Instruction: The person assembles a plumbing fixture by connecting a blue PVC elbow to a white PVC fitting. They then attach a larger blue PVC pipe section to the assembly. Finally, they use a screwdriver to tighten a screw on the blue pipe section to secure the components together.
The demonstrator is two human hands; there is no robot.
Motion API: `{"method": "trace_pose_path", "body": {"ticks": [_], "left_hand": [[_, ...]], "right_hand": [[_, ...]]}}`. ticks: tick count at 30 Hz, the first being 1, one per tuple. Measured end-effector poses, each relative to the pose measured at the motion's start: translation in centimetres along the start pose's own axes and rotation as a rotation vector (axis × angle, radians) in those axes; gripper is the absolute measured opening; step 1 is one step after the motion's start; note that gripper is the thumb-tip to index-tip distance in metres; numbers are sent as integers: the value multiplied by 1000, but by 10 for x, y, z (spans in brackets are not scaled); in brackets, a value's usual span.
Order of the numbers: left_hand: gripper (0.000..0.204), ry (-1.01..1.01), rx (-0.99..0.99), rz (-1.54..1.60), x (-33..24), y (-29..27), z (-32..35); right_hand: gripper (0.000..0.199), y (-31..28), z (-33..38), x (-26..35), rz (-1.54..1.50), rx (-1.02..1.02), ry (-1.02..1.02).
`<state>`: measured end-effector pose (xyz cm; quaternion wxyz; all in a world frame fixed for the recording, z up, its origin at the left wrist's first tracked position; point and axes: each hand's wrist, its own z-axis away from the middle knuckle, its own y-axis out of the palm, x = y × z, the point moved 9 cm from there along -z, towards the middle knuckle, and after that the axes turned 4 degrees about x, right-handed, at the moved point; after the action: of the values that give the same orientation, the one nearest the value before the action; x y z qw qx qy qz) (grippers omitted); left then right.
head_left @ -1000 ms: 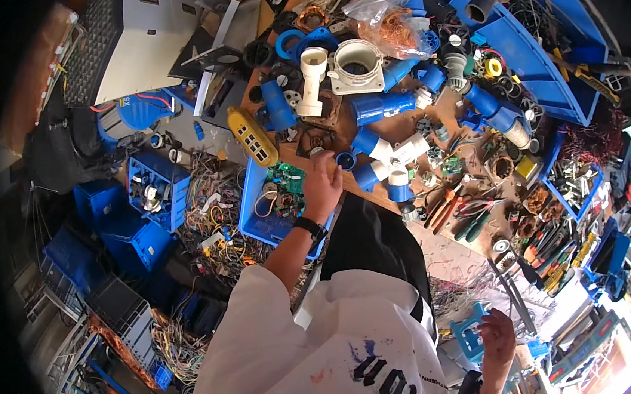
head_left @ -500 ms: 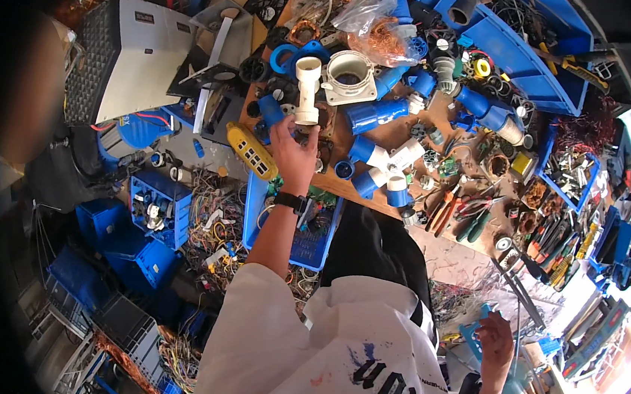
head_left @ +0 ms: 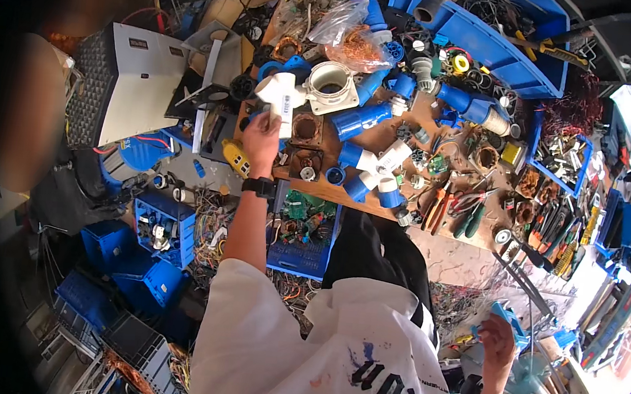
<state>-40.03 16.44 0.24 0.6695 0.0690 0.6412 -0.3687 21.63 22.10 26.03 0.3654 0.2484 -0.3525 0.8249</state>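
Observation:
In my left hand (head_left: 261,146) is a white Y-shaped plastic fitting (head_left: 282,101), pinched by its lower end above the bench's left part. It looks like a multi-way socket adapter, tilted so a label shows on its stem. To its right sits a square-flanged white socket housing (head_left: 332,87). A yellow oblong thing with dark slots (head_left: 236,157) lies beside my left wrist. My right hand (head_left: 496,340) hangs low at the right, away from the bench, its fingers curled against a light-blue plastic thing (head_left: 512,321) whose kind I cannot make out.
Blue-and-white connectors (head_left: 375,168) crowd the wooden bench, with pliers (head_left: 469,219) near its front edge. A clear bag of copper wire (head_left: 355,47) and a large blue bin (head_left: 486,43) stand behind. Below the bench is a blue crate of circuit boards (head_left: 299,252).
My left hand has moved left and turned the white fitting, so its branched, labelled side shows. The light-blue thing at my right hand has swung to the hand's right side.

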Motion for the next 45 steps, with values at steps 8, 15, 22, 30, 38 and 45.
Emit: {"method": "trace_pose_path", "body": {"ticks": [8,15,22,30,38,45], "left_hand": [[29,-434,39,601,45,-21,17],[40,-282,62,546,36,-23,32],[43,-277,286,961,31,-3,44],[46,-206,543,1192,15,4,58],[42,-270,371,903,31,-16,37],[37,-399,112,497,65,-35,26]], "right_hand": [[34,-2,2,-9,-30,-16,1],[33,1,-1,-11,-47,1,3],[33,1,-1,-9,-36,-23,17],[34,2,-1,-12,-47,-20,36],[33,-1,-1,-18,-12,-21,10],[33,-5,3,-26,-56,-26,-6]]}}
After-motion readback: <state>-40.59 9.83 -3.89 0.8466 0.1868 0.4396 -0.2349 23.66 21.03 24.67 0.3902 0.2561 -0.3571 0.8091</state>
